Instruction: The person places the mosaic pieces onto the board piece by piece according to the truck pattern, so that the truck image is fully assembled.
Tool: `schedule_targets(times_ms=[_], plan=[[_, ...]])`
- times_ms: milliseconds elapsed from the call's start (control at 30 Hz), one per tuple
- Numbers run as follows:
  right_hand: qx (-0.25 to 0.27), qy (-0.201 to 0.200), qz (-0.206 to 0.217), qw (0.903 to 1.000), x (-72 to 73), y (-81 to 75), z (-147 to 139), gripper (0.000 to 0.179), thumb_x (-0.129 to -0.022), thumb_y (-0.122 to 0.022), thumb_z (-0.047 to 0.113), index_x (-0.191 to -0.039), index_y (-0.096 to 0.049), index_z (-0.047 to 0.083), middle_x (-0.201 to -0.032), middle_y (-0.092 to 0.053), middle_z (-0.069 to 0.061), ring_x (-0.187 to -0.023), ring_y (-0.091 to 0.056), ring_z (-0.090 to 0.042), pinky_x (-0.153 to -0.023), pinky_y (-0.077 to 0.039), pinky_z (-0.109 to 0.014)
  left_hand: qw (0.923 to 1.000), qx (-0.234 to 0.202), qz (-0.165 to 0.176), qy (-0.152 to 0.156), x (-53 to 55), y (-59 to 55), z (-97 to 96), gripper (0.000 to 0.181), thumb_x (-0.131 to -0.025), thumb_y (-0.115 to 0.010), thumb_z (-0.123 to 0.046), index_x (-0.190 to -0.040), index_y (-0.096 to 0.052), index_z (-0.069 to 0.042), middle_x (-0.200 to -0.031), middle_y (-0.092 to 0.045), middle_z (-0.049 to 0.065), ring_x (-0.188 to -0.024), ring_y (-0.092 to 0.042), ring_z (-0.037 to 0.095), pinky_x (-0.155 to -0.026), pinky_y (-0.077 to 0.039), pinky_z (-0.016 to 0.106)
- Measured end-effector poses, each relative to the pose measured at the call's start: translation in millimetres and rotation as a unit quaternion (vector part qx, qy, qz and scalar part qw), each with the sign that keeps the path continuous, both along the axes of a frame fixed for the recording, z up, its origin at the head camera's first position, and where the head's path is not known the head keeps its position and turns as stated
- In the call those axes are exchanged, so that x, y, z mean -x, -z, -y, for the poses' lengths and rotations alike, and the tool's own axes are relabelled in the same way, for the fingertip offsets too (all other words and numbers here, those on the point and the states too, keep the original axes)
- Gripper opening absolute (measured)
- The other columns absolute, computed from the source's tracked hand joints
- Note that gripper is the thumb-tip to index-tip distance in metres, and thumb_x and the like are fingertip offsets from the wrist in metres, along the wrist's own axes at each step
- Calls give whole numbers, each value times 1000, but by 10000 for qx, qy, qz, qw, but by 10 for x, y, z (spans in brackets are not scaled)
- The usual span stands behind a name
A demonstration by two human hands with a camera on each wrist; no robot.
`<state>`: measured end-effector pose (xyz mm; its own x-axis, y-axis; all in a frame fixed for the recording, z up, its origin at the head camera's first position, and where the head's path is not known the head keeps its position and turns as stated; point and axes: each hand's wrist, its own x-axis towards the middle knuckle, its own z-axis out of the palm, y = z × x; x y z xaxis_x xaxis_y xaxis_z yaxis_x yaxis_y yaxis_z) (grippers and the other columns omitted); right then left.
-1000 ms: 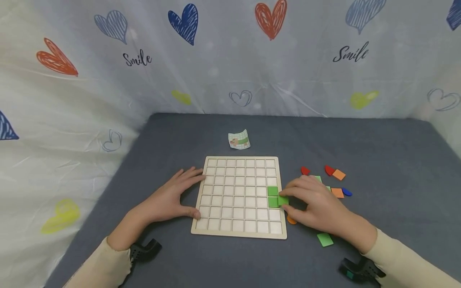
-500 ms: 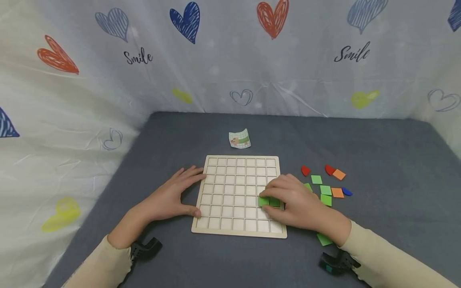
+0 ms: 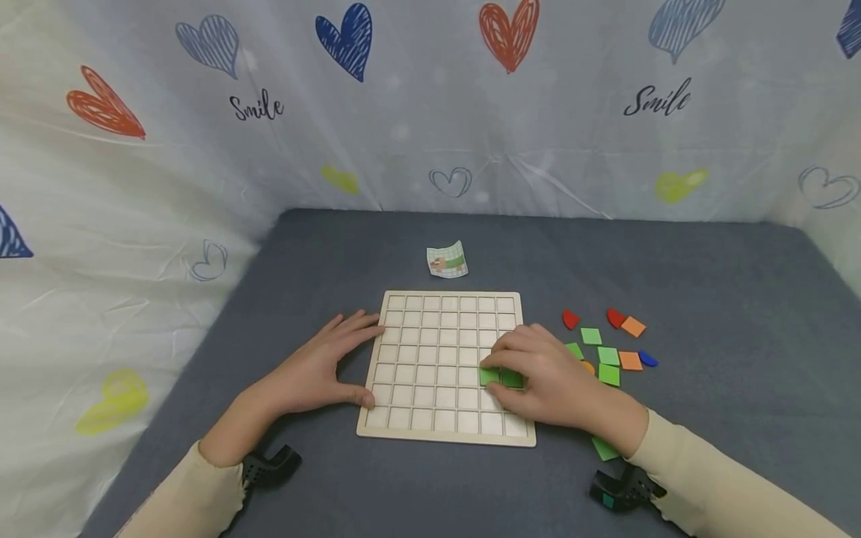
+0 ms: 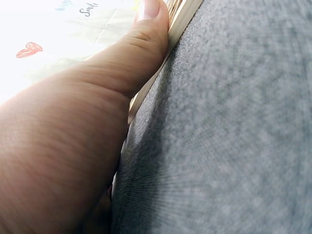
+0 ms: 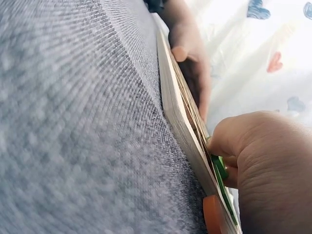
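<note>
A pale wooden grid board lies on the dark grey table cover. My left hand rests along its left edge, thumb and fingers spread, with the thumb against the rim. Over the board's right part, my right hand pinches a green square tile between thumb and fingers, low over a cell. Just to its right another green tile lies on the board, partly covered by the hand. From the right wrist view, the pinched green tile appears tilted and close to the board's surface.
Right of the board lie loose pieces: several green squares, orange squares, red pieces and a blue piece. An orange piece sits by the board's edge. Behind the board is a small picture card.
My right hand has moved left from the board's right edge onto the grid, carrying the green tile to a cell left of the other green tiles. The left hand stays put.
</note>
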<state>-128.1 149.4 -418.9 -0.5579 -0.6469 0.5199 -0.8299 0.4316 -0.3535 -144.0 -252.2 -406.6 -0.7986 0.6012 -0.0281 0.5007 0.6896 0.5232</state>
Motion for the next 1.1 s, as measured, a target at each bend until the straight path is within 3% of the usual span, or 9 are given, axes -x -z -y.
schedule_targets(times_ms=[800,1100], plan=[[98,-60,-85,9999,-18,0,-25,21,-87,-89,17,-107,-85,17,-102,-70,9,-94,-59,-9,-79,-44,-32,10000,-30,39,-44,-21,-8,14,116,-76,-91,-68,-171,-41,-23,-180,-26,5,-168,-14,32,-135,-8,61],[0,155,-106,9998,-47,-19,-137,21,-87,-90,20,-107,-84,17,-102,-69,9,-90,-55,-8,-79,-41,-32,10000,-15,-24,37,-5,-4,-5,116,-76,-90,-68,-171,-41,-22,-179,-26,5,-168,-15,32,-136,-7,58]])
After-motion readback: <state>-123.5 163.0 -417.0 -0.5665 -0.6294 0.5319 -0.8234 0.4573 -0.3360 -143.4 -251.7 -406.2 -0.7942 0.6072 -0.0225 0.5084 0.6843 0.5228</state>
